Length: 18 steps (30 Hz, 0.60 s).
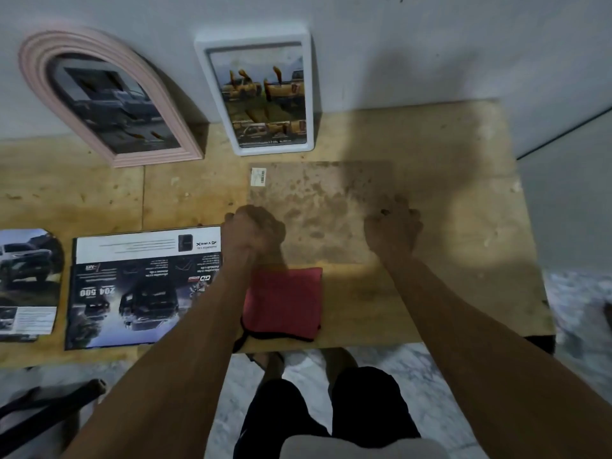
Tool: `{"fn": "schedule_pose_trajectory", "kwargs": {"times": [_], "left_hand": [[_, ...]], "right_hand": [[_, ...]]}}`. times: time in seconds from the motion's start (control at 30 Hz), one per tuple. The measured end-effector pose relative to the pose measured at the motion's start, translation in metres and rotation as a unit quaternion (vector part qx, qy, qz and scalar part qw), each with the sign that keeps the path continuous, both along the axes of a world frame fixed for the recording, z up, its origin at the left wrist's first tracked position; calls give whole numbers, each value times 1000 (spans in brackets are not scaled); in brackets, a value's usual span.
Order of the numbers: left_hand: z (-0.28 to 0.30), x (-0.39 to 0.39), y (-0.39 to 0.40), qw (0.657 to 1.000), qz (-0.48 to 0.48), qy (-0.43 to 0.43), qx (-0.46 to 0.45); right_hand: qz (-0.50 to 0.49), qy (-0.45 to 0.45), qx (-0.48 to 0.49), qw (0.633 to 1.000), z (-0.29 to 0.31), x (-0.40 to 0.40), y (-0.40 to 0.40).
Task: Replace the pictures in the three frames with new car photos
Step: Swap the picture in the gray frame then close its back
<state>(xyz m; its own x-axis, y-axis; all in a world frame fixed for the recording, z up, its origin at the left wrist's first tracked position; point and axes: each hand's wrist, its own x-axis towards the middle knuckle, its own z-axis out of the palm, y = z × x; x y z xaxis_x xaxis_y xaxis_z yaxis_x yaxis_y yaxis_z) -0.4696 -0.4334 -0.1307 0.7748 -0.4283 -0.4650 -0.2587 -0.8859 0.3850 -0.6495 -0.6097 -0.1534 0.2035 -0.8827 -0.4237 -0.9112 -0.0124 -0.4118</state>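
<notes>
On the desk (430,309), mid-right | brown board (314,207) is lying flat | left hand (253,231) and right hand (392,230) are curling fingers over its near edges | red cloth (284,303) is sitting just nearer.

A worn wooden table (447,154) carries a brown backing board (314,207) flat mid-table. A red cloth (284,303) lies at its front edge. Two car photos (132,289) lie toward the left.

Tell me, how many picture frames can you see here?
3: a pink arched frame and a white rectangular frame lean against the wall; a third lies back-up, its brown backing board under both hands.
</notes>
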Motion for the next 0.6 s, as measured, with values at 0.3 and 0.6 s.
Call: {"fn": "schedule_pose_trajectory", "kwargs": {"times": [0.3,0.6], "left_hand": [[11,-2,-9,972,216,68,-62],[60,8,54,954,277,46,-107]], "right_hand": [[-162,-70,76,981,21,0,-26],[-160,-141,161,964,47,5,37]]}}
